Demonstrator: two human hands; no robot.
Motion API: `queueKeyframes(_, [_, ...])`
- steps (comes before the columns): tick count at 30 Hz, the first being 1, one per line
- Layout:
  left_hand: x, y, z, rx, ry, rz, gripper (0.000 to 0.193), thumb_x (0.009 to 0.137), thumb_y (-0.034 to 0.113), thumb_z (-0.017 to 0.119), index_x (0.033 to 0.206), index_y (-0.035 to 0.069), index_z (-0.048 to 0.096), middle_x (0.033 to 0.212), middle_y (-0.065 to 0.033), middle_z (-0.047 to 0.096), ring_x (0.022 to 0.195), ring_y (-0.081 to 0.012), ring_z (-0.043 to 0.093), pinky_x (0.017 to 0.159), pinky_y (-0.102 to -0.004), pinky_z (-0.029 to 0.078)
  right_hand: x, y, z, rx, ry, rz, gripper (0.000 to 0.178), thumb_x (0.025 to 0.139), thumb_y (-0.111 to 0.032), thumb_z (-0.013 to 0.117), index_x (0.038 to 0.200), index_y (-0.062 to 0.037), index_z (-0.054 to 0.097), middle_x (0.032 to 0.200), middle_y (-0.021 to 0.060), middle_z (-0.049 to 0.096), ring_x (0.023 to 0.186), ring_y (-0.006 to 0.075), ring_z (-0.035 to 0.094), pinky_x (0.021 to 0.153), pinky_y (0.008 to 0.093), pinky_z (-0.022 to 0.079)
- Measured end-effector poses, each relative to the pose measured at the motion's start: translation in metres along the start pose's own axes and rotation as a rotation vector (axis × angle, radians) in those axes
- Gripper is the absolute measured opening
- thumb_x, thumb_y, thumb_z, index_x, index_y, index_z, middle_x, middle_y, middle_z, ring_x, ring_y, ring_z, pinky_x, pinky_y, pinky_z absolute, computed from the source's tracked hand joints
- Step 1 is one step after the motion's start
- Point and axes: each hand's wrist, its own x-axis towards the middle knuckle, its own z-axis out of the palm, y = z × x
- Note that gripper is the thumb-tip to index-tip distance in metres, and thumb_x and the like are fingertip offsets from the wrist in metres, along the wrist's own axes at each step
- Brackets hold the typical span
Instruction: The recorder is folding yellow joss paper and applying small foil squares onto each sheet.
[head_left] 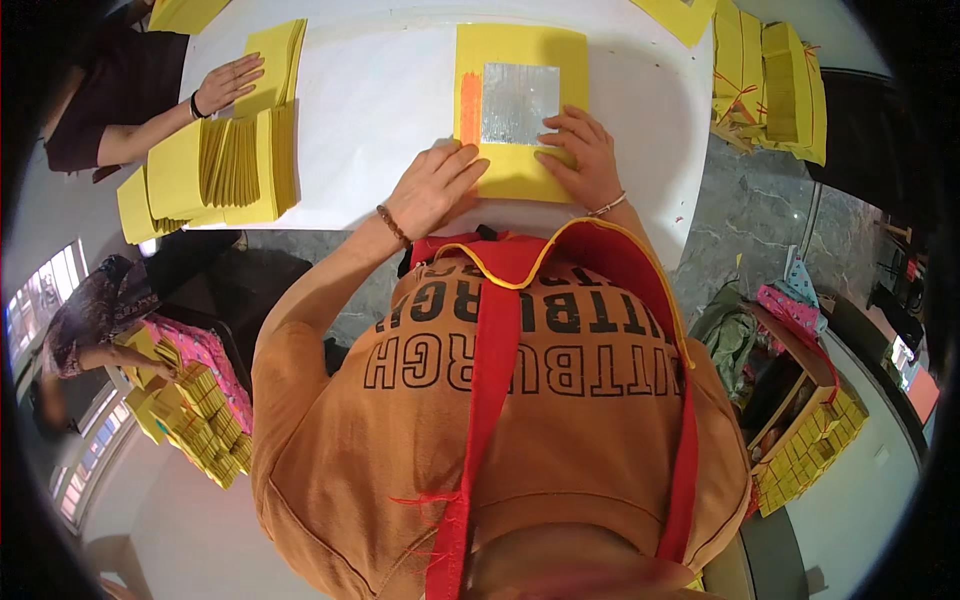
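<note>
A stack of yellow paper [520,48] lies on the white table in front of me. On it sit a silver foil square [520,104] and, along its left side, an orange strip [470,105]. My left hand [435,187] is closed at the paper's lower left edge, fingers bent together by the strip's lower end; its thumb is mostly hidden. With fingers apart and slightly curved, my right hand [584,158] rests at the foil's right edge, fingertips touching foil and paper.
A co-worker's hand [228,84] lies on folded yellow paper stacks [230,165] at the table's left. Yellow bundles tied with red string [745,80] stand off the right edge. Another person [100,320] handles yellow bundles [205,410] at lower left. More bundles [815,450] sit at lower right.
</note>
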Motion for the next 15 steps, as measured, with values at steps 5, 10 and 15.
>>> queueKeyframes(5, [0.0, -0.002, -0.004, -0.074, -0.032, 0.045, 0.033, 0.075, 0.013, 0.066, 0.105, 0.002, 0.058, 0.103, -0.0121, 0.059, 0.094, -0.0268, 0.055, 0.078, -0.0337, 0.047, -0.003, 0.015, 0.001, 0.179, -0.05, 0.044, 0.016, 0.082, -0.026, 0.057, 0.086, -0.015, 0.067, 0.112, -0.0026, 0.059, 0.12, 0.0222, 0.043, 0.098, 0.04, 0.027])
queueKeyframes(10, [0.009, -0.021, -0.008, -0.273, -0.08, -0.075, 0.02, 0.08, 0.015, 0.062, 0.095, 0.002, 0.063, 0.083, -0.0105, 0.063, 0.074, -0.0253, 0.059, 0.067, -0.0315, 0.049, 0.0, 0.018, -0.003, 0.379, -0.065, 0.07, 0.036, 0.091, -0.031, 0.04, 0.083, -0.0108, 0.068, 0.11, 0.0025, 0.061, 0.12, 0.026, 0.043, 0.102, 0.0397, 0.027])
queueKeyframes(15, [0.019, -0.038, -0.013, -0.655, -0.264, -0.446, 0.021, 0.088, 0.018, 0.057, 0.093, -0.001, 0.063, 0.074, -0.0068, 0.063, 0.066, -0.0132, 0.058, 0.062, -0.027, 0.048, 0.002, 0.023, -0.001, 0.479, -0.029, 0.038, 0.057, 0.095, -0.039, 0.022, 0.081, -0.0069, 0.068, 0.109, 0.0085, 0.062, 0.119, 0.0306, 0.042, 0.103, 0.0404, 0.027])
